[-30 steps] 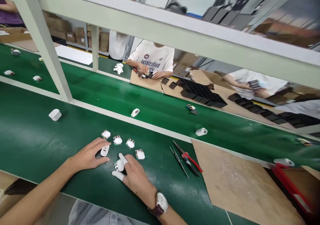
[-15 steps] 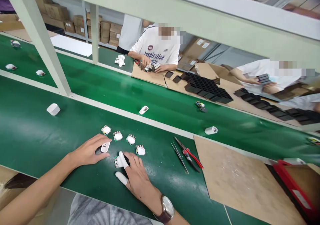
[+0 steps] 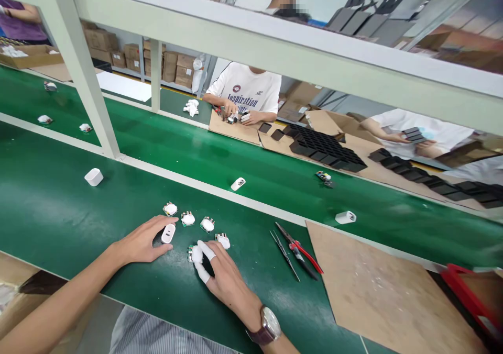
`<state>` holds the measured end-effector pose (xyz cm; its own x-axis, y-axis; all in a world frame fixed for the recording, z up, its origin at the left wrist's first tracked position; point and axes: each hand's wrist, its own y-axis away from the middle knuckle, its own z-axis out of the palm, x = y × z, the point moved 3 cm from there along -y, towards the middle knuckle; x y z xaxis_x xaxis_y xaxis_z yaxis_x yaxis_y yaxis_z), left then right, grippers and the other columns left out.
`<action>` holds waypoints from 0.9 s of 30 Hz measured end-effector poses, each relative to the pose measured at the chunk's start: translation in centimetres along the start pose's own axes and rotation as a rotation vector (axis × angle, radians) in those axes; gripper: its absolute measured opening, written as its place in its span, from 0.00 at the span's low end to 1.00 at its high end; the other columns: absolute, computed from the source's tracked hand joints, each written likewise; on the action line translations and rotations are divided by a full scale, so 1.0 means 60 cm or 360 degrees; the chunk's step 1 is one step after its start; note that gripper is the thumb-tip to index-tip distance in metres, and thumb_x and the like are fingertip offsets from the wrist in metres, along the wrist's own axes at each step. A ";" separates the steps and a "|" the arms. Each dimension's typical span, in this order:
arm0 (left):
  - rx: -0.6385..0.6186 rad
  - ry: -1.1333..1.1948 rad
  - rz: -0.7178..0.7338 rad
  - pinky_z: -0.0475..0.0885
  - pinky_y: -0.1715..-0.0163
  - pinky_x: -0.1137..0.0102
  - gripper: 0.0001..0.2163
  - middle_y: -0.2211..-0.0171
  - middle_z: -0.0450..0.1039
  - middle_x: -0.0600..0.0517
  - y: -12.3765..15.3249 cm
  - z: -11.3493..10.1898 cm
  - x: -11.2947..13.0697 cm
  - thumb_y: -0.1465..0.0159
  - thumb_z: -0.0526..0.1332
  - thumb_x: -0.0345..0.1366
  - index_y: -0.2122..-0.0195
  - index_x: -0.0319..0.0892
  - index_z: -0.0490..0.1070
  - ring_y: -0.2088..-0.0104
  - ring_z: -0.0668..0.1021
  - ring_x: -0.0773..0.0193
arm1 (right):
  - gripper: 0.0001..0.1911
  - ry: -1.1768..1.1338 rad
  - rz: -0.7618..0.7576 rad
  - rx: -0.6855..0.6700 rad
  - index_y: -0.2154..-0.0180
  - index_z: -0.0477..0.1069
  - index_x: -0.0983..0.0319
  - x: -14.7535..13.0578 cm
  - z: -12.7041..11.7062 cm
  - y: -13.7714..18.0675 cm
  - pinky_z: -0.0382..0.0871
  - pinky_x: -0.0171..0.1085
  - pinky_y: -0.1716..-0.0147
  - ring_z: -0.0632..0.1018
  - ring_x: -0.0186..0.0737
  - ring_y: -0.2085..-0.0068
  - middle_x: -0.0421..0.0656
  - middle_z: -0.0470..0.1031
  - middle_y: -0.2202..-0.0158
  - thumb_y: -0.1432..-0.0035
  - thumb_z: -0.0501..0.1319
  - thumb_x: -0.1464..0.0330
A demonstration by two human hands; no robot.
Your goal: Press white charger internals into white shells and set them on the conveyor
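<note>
My left hand (image 3: pixel 143 241) curls its thumb and fingers around a white charger housing (image 3: pixel 168 234); two port slots show on its end face. To the right, my right hand (image 3: pixel 228 270) wears white finger cots on thumb and index finger. Those fingertips pinch a small circuit board (image 3: pixel 192 254) with a white pad on top, low over the green bench. Several similar boards lie in a slanting row just beyond my hands, among them a board (image 3: pixel 187 218) near the left fingertips and another board (image 3: pixel 222 240) beside the right knuckles.
Tweezers (image 3: pixel 285 254) and red-handled pliers (image 3: pixel 301 252) lie right of my hands, beside a brown board (image 3: pixel 377 280). A white shell (image 3: pixel 94 177) stands at left. Past the pale rail, the green conveyor (image 3: pixel 188 155) carries scattered parts. Co-workers handle parts on the far side.
My right thumb has closed in against the circuit board; it was apart from it before. The camera view has shifted slightly. My left hand stays around the charger housing.
</note>
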<state>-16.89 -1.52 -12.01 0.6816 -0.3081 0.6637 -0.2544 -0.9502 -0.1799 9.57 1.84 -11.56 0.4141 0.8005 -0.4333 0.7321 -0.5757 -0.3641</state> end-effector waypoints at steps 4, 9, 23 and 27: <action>0.0049 0.0025 0.0076 0.75 0.39 0.57 0.32 0.38 0.73 0.46 -0.002 0.013 0.002 0.32 0.67 0.37 0.29 0.52 0.58 0.40 0.77 0.52 | 0.27 -0.0086 -0.0078 0.0241 0.34 0.60 0.56 -0.026 -0.014 -0.039 0.77 0.55 0.47 0.78 0.49 0.49 0.50 0.75 0.49 0.30 0.60 0.71; 0.0064 0.0076 0.0124 0.74 0.38 0.55 0.37 0.40 0.75 0.47 -0.002 0.020 0.005 0.32 0.68 0.36 0.26 0.55 0.50 0.39 0.76 0.52 | 0.29 0.0043 -0.0214 0.0182 0.32 0.58 0.57 -0.049 -0.013 -0.070 0.75 0.58 0.44 0.76 0.51 0.48 0.51 0.74 0.47 0.30 0.61 0.73; -0.0005 0.0107 0.0137 0.73 0.38 0.52 0.40 0.38 0.70 0.45 0.002 0.026 -0.007 0.31 0.66 0.33 0.25 0.55 0.44 0.38 0.73 0.49 | 0.29 0.0382 -0.0165 -0.0183 0.30 0.56 0.67 -0.067 -0.008 -0.089 0.80 0.52 0.56 0.74 0.58 0.47 0.57 0.74 0.47 0.30 0.54 0.74; 0.0009 0.0081 0.0148 0.74 0.40 0.55 0.39 0.40 0.71 0.45 0.001 0.024 -0.004 0.32 0.67 0.32 0.25 0.54 0.47 0.41 0.76 0.51 | 0.23 0.0446 -0.0190 -0.0301 0.38 0.67 0.68 -0.069 0.001 -0.092 0.80 0.54 0.56 0.75 0.60 0.48 0.59 0.74 0.47 0.34 0.56 0.77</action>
<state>-16.07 -1.60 -13.23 0.6194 -0.3925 0.6799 -0.3111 -0.9179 -0.2465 3.76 1.70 -7.78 0.4325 0.8900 -0.1443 0.8607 -0.4552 -0.2280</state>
